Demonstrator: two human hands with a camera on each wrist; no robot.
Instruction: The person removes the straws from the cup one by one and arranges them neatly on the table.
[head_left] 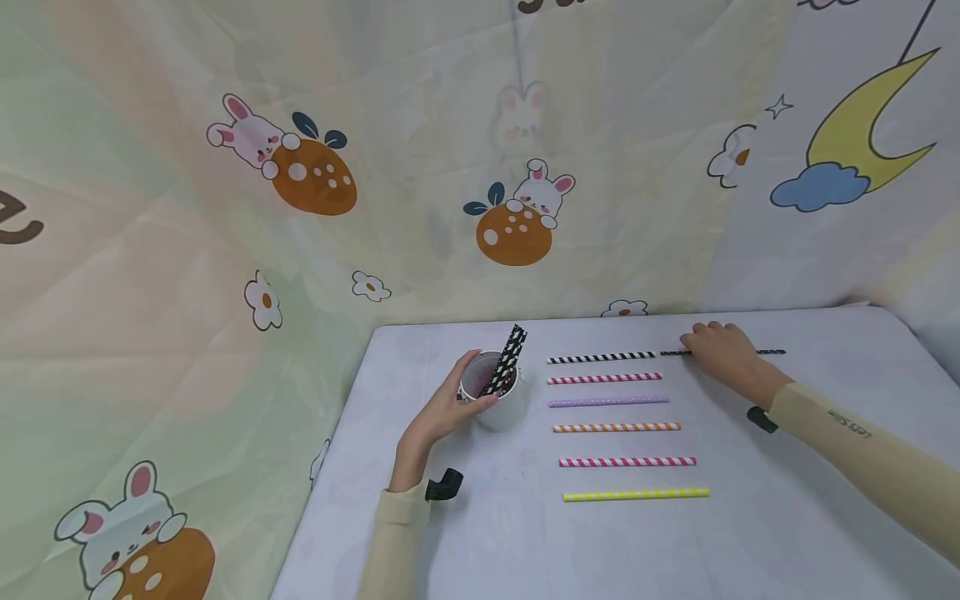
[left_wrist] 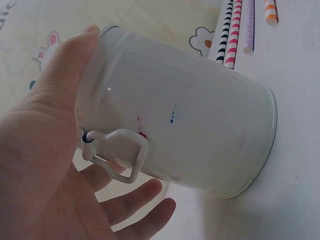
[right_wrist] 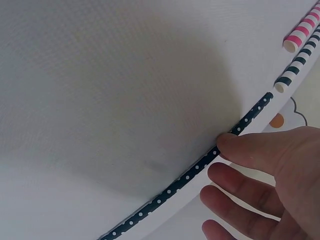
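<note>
My left hand (head_left: 441, 410) grips a small white metal bucket (head_left: 504, 415) near its rim, thumb on one side and fingers round the other. In the left wrist view a wire loop handle (left_wrist: 137, 145) hangs on the bucket's side. Several black straws with white dots (head_left: 507, 354) lean inside the bucket. Far right on the table, my right hand (head_left: 726, 354) pinches a black dotted straw (right_wrist: 168, 192) between thumb and forefinger. This straw lies end to end with a black-and-white striped straw (head_left: 600, 358), with a small gap between them.
Below the black striped straw lie, in a column, a pink striped straw (head_left: 603, 378), a purple dotted one (head_left: 607, 402), an orange striped one (head_left: 617, 427), another pink striped one (head_left: 627, 462) and a yellow one (head_left: 636, 495). A printed cloth (head_left: 420, 167) hangs behind the white table (head_left: 510, 533).
</note>
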